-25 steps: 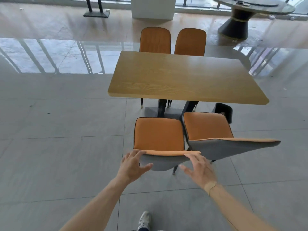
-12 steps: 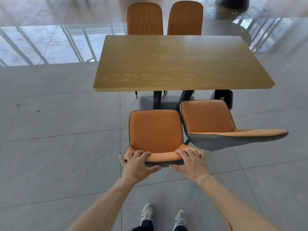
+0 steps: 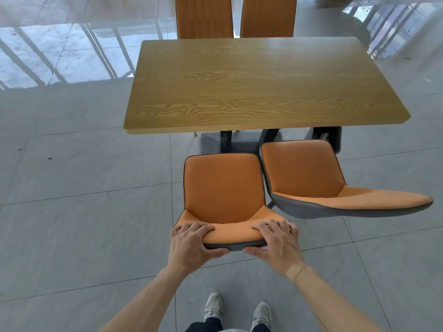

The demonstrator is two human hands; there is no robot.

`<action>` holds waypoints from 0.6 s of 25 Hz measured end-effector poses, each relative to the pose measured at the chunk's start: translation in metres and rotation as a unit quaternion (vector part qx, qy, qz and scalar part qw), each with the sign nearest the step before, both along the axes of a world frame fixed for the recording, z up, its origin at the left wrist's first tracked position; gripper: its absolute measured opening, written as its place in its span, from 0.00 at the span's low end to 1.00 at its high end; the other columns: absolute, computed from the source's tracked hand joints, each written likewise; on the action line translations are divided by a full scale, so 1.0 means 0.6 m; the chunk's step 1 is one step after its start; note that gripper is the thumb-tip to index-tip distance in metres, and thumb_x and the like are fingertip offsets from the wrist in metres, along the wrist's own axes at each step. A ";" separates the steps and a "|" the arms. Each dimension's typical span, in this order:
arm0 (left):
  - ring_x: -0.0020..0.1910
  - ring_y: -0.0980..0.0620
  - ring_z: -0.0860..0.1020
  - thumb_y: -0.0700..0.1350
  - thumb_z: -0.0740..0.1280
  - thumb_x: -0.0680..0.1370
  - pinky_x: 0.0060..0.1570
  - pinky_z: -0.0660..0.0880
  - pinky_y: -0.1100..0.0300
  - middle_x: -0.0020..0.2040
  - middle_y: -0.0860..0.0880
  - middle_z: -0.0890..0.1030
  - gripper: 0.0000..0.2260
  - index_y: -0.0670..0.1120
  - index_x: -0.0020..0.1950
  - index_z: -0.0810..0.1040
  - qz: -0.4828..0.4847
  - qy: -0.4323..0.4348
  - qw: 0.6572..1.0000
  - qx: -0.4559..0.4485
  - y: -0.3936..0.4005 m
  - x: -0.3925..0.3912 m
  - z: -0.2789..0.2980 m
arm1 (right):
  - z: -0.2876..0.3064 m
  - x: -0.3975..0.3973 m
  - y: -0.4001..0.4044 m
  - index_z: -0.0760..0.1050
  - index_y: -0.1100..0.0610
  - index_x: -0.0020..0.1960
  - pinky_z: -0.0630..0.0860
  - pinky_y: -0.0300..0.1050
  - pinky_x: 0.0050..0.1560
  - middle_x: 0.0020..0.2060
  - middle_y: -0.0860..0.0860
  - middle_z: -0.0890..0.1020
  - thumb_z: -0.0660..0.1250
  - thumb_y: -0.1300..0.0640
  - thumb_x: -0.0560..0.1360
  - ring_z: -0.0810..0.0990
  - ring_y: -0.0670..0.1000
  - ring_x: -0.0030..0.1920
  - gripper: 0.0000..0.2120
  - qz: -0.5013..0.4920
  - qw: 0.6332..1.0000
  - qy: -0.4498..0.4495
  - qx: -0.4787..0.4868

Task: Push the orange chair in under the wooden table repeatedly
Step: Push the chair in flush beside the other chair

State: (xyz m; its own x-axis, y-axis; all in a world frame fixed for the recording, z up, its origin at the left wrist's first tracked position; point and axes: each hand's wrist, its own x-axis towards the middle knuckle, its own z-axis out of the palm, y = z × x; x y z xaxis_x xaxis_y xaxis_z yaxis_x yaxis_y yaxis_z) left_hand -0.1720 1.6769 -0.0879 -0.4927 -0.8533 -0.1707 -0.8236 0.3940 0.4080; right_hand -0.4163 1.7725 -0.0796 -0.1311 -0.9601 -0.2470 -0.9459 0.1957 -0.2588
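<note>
An orange chair (image 3: 223,188) with a grey shell stands in front of me, its seat clear of the near edge of the wooden table (image 3: 259,85). My left hand (image 3: 191,245) grips the left end of the chair's backrest top, fingers over the orange padding, thumb under the grey back. Over the right end of that backrest my right hand (image 3: 275,243) is closed the same way. A plaster sits on my right wrist.
A second orange chair (image 3: 309,178) stands close on the right, almost touching the held one, turned slightly outward. Two more orange chairs (image 3: 235,17) stand at the table's far side. The black table base (image 3: 226,140) shows beneath the top. Grey tiled floor lies all around.
Both hands went from hovering open near the backrest to gripping its top. The view has moved closer to the table and chair, and my feet now show below.
</note>
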 end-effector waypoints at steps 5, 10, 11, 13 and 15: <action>0.61 0.56 0.72 0.82 0.56 0.61 0.59 0.61 0.52 0.59 0.62 0.79 0.37 0.61 0.60 0.77 0.002 -0.001 1.000 0.011 -0.044 -0.023 0.006 | 0.005 -0.019 -0.045 0.69 0.39 0.63 0.60 0.52 0.60 0.59 0.41 0.73 0.45 0.18 0.66 0.67 0.51 0.58 0.38 -0.005 1.000 0.007 0.012; 0.60 0.55 0.73 0.83 0.54 0.61 0.57 0.61 0.52 0.58 0.61 0.79 0.39 0.61 0.60 0.77 0.003 0.000 1.000 0.010 -0.058 -0.036 0.003 | 0.004 -0.035 -0.062 0.69 0.39 0.64 0.59 0.52 0.59 0.59 0.41 0.74 0.44 0.18 0.65 0.67 0.51 0.59 0.38 -0.003 1.000 0.001 0.012; 0.60 0.55 0.73 0.83 0.53 0.61 0.57 0.61 0.52 0.59 0.61 0.79 0.39 0.60 0.60 0.77 0.004 -0.002 1.000 0.012 -0.058 -0.038 0.004 | 0.004 -0.038 -0.063 0.69 0.39 0.64 0.59 0.52 0.60 0.59 0.41 0.73 0.44 0.18 0.65 0.67 0.51 0.59 0.39 0.000 1.000 0.004 0.014; 0.61 0.54 0.72 0.83 0.53 0.61 0.58 0.61 0.51 0.60 0.60 0.79 0.40 0.60 0.61 0.77 0.006 -0.005 1.000 0.016 -0.056 -0.041 0.004 | 0.003 -0.043 -0.066 0.68 0.39 0.64 0.59 0.52 0.60 0.60 0.41 0.73 0.44 0.18 0.66 0.67 0.50 0.60 0.38 0.007 1.000 0.003 0.024; 0.62 0.54 0.71 0.83 0.53 0.61 0.59 0.61 0.50 0.60 0.60 0.78 0.40 0.61 0.62 0.76 0.007 -0.010 1.000 0.019 -0.054 -0.046 0.005 | 0.002 -0.050 -0.069 0.68 0.39 0.65 0.59 0.52 0.60 0.61 0.41 0.73 0.46 0.19 0.66 0.67 0.50 0.60 0.37 0.010 1.000 -0.003 0.025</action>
State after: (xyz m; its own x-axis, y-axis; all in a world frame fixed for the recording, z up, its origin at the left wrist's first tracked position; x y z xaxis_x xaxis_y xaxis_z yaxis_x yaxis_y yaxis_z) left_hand -0.1994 1.6447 -0.0851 -0.4771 -0.8530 -0.2116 -0.8368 0.3673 0.4061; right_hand -0.4466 1.7314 -0.0781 -0.1099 -0.9491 -0.2950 -0.9481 0.1892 -0.2556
